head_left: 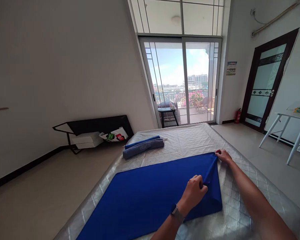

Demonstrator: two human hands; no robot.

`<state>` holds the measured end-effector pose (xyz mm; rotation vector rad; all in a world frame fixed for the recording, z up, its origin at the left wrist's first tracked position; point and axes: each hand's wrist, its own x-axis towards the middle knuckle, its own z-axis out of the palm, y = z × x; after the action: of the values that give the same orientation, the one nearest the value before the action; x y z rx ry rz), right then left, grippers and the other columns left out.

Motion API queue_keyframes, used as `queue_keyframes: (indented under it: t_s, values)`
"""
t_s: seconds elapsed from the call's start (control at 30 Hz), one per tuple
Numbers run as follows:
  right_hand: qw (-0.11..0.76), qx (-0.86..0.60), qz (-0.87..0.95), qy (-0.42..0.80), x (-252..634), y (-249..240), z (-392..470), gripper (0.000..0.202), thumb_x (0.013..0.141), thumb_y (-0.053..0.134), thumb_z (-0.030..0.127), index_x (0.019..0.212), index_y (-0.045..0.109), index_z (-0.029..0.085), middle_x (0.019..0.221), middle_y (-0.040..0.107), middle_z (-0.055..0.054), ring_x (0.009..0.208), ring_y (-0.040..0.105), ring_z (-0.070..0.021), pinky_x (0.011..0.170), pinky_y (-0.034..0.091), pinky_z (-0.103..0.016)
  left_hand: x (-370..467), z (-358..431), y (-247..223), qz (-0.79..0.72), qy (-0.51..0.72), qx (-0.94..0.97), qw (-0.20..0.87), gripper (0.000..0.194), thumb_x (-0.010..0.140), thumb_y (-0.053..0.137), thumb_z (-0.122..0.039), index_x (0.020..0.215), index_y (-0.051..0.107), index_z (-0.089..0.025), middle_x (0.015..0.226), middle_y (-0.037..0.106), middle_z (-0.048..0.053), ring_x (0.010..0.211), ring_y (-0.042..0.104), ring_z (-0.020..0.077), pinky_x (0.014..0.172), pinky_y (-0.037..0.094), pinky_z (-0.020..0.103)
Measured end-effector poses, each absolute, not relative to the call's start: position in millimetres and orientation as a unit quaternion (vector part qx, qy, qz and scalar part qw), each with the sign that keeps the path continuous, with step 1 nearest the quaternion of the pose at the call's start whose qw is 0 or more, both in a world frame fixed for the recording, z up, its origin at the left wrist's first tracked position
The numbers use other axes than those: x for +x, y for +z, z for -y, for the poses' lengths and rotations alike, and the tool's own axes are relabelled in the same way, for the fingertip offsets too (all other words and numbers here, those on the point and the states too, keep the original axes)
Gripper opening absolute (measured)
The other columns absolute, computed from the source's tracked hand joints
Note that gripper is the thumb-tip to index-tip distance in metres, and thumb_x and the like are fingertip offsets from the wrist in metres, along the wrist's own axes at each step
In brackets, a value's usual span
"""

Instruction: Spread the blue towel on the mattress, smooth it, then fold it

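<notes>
A blue cloth (145, 193) lies spread over the quilted silvery mattress (180, 141). My left hand (195, 190), with a watch on its wrist, is closed on a pinched fold of the cloth near its right end. Farther off, my right hand (223, 155) pinches the far right corner of the same cloth. Between the two hands the fabric is pulled into a raised crease. Beyond the cloth, toward the far left of the mattress, a rolled grey-blue bundle (143, 148) rests beside a brighter blue roll (142, 142).
Along the left wall stands a low black rack (97, 126) with white boxes (86, 140) and a printed bag (115, 135). A black stool (167, 110) is by the sliding glass door. On the right are a white table (292, 115) and a red extinguisher (237, 116).
</notes>
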<state>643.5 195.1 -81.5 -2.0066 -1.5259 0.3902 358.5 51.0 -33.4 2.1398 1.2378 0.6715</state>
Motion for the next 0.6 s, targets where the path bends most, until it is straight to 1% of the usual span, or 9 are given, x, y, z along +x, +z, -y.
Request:
queue_keyframes:
  t_s: [0.1,0.17,0.23,0.3,0.4,0.5,0.6]
  values:
    - [0.293,-0.759,0.562,0.149,642.4,-81.2,-195.5,0.020,0.083,0.064,0.027,0.097,0.075,0.020,0.102,0.071,-0.007,0.097,0.066,-0.0217,0.082,0.047,-0.027,343.1,-57.3,-40.2,-0.502,0.266,0.761,0.312,0.022,0.074,0.056,-0.010,0.065,0.041,-0.022,0.064,0.046,-0.006,0.063,0.043,0.0118,0.061,0.031,0.026]
    - [0.298,-0.762,0.554,0.152,641.5,-79.5,-194.5,0.019,0.082,0.065,0.027,0.096,0.075,0.020,0.102,0.071,-0.007,0.099,0.066,-0.0222,0.084,0.047,-0.027,346.1,-55.8,-42.1,-0.506,0.274,0.752,0.321,0.016,0.073,0.057,-0.008,0.074,0.049,-0.022,0.066,0.051,-0.006,0.063,0.047,0.0119,0.062,0.033,0.025]
    - [0.305,-0.763,0.548,0.157,640.1,-76.3,-192.0,0.017,0.082,0.065,0.027,0.094,0.075,0.019,0.099,0.072,-0.008,0.098,0.067,-0.0223,0.083,0.047,-0.027,353.4,-50.9,-40.5,-0.490,0.274,0.767,0.310,0.023,0.072,0.058,-0.005,0.088,0.056,-0.021,0.071,0.057,-0.005,0.066,0.052,0.0126,0.065,0.036,0.025]
    - [0.314,-0.762,0.542,0.166,637.7,-71.5,-188.0,0.016,0.083,0.064,0.026,0.093,0.074,0.019,0.094,0.072,-0.007,0.095,0.067,-0.0218,0.081,0.048,-0.027,358.8,-45.6,-36.1,-0.474,0.258,0.790,0.290,0.027,0.072,0.058,-0.006,0.094,0.060,-0.022,0.079,0.062,-0.002,0.071,0.055,0.0143,0.067,0.038,0.026]
    - [0.330,-0.754,0.536,0.188,630.4,-60.9,-182.2,0.016,0.083,0.062,0.025,0.094,0.073,0.018,0.086,0.072,-0.006,0.084,0.068,-0.0202,0.073,0.048,-0.026,357.8,-42.5,-27.1,-0.471,0.246,0.802,0.273,0.018,0.073,0.060,-0.011,0.088,0.063,-0.021,0.083,0.065,0.001,0.076,0.058,0.0169,0.069,0.039,0.027]
    - [0.351,-0.737,0.535,0.221,615.9,-44.3,-180.9,0.020,0.084,0.061,0.025,0.099,0.071,0.016,0.076,0.070,-0.004,0.073,0.066,-0.0173,0.065,0.048,-0.023,348.1,-45.7,-16.6,-0.491,0.286,0.770,0.290,0.011,0.074,0.060,-0.014,0.083,0.062,-0.020,0.076,0.064,0.000,0.072,0.058,0.0160,0.068,0.038,0.027]
    - [0.377,-0.706,0.539,0.262,591.4,-21.6,-187.0,0.026,0.087,0.054,0.022,0.105,0.069,0.013,0.069,0.067,-0.002,0.064,0.062,-0.0141,0.060,0.047,-0.022,330.9,-47.7,-6.9,-0.505,0.344,0.716,0.336,0.004,0.078,0.058,-0.017,0.078,0.059,-0.020,0.065,0.060,-0.003,0.064,0.056,0.0134,0.063,0.037,0.025]
